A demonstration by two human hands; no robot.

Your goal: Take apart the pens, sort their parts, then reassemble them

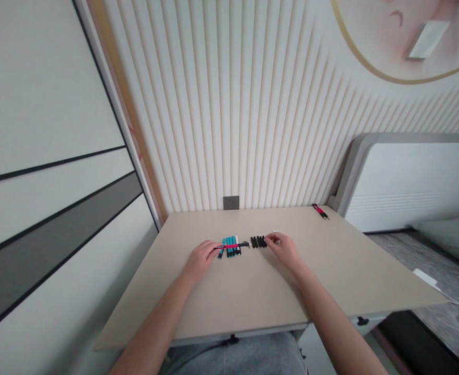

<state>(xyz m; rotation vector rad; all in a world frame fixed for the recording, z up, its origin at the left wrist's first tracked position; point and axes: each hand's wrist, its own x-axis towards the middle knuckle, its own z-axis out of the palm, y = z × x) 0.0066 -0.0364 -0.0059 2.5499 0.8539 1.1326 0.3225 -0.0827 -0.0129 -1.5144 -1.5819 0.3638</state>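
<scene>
My left hand (pixel 203 256) is closed on one end of a red and black pen (pixel 231 246), which points right above a row of blue and black pens (pixel 230 252). A white piece shows at the right end of that row. Several short black caps (pixel 257 241) lie side by side to the right of the pens. My right hand (pixel 283 248) touches the rightmost black cap with its fingertips pressed together; whether it grips that cap is too small to tell.
Two red and black pens (pixel 320 211) lie at the back right of the beige table (pixel 237 302). A dark socket (pixel 231 202) is on the ribbed wall behind. A white cabinet stands on the left, a bed on the right.
</scene>
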